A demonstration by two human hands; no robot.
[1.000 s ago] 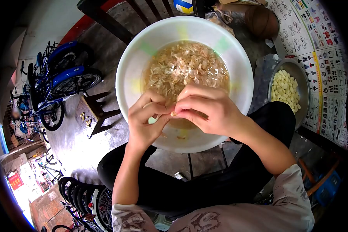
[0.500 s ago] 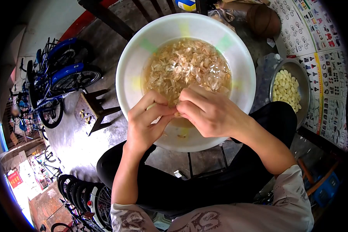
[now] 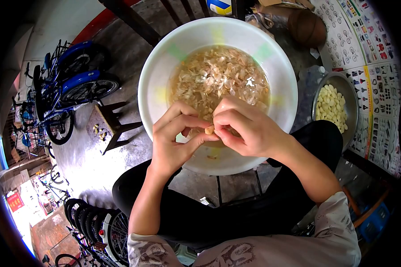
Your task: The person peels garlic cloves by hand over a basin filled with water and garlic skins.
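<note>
Over the near part of a wide white basin (image 3: pixel 149 95), my left hand (image 3: pixel 177 133) pinches a tan-skinned garlic clove (image 3: pixel 209 130) between thumb and fingertips. My right hand (image 3: pixel 249 129) is closed, its thumb and forefinger pressed against the clove's right side. Murky water in the basin carries a thick layer of loose garlic skins (image 3: pixel 218 73). A few scraps cling to the near inner wall below my hands. Whatever lies inside my curled fingers is hidden.
To the right stands a metal bowl (image 3: pixel 354 100) of peeled garlic cloves (image 3: pixel 329 104), beside plastic bottles (image 3: pixel 311 80) and a printed sheet (image 3: pixel 376 111). A small wooden stool (image 3: pixel 107 127) and blue bicycles (image 3: pixel 82 82) are left. A dark chair (image 3: pixel 138 24) stands behind the basin.
My hands have turned slightly and the fingertips have parted a little, so the clove now shows between them. The whole view has shifted slightly.
</note>
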